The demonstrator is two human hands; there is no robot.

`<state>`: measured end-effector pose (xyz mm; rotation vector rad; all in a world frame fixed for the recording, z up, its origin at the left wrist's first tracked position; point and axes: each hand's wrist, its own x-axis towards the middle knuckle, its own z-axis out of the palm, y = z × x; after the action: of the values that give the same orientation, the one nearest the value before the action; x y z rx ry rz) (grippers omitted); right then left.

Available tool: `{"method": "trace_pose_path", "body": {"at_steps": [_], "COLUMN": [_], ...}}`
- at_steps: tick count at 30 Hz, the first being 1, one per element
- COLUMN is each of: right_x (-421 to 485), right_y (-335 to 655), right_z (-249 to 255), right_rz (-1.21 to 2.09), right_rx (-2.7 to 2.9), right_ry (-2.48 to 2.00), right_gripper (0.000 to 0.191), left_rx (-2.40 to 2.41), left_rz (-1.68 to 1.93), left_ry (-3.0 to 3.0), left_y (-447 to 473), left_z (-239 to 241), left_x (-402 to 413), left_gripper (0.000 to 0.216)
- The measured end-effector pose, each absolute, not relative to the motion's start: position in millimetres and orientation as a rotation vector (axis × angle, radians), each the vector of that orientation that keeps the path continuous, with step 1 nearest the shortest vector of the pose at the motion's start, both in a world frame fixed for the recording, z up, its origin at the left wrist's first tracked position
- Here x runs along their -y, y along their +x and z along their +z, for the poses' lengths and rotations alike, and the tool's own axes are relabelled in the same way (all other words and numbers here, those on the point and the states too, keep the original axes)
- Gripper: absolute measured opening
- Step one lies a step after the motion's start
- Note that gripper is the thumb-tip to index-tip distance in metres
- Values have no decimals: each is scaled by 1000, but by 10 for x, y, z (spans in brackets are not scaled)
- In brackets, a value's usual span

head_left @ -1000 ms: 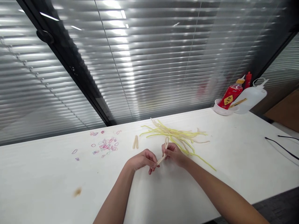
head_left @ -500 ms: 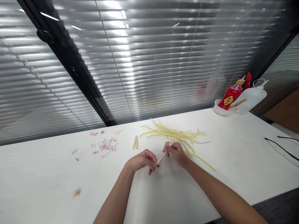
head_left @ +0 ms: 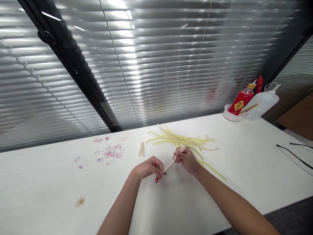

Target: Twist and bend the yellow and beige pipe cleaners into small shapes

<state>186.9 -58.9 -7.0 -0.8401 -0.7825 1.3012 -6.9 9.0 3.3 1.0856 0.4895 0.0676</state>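
Observation:
A cream pipe cleaner (head_left: 169,166), doubled over on itself, stretches between my two hands just above the table. My left hand (head_left: 149,168) pinches its lower end between thumb and fingers. Higher up, my right hand (head_left: 187,160) is closed on the other part, and a small loop sticks out above those fingertips. Just behind the right hand lies a loose pile of yellow and cream pipe cleaners (head_left: 186,140); that hand hides some of them. Two short pale pieces (head_left: 141,149), meeting at the top, lie beyond my left hand.
Many small coloured rubber bands (head_left: 112,152) are scattered on the white table (head_left: 49,182) at left. Back right, a red-labelled bottle (head_left: 242,101) leans in a clear bowl (head_left: 232,117), beside a white squeeze bottle (head_left: 264,103). Black glasses temples (head_left: 293,155) reach in from the right.
My right hand has shifted slightly right, drawing along the cream pipe cleaner, and the loop above its fingers looks smaller. The left hand has stayed almost still.

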Motion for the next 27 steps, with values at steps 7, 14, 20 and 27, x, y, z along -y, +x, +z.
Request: {"method": "trace_pose_path", "body": {"at_steps": [7,14,20,27], "right_x": [534,526,551,581], "right_y": [1978,2012,2007,1918], "right_z": [-137,-191,-110,-70], "right_rz": [1249,1267,1315,1440], "right_rx": [672,717,750,968], "right_ry": [-841,-736,-676,-878], "right_gripper": [29,33,34,31], "left_rx": [-489,-496,-499,-539], "left_rz": [69,68,64,151], "left_ry": [1084,1089,1094,1064], "left_y": [-66,-75,-66,-36], "left_z": [35,5,11,28], "left_x": [-85,-91,-83,-61], "left_gripper": [11,10,9,8]}}
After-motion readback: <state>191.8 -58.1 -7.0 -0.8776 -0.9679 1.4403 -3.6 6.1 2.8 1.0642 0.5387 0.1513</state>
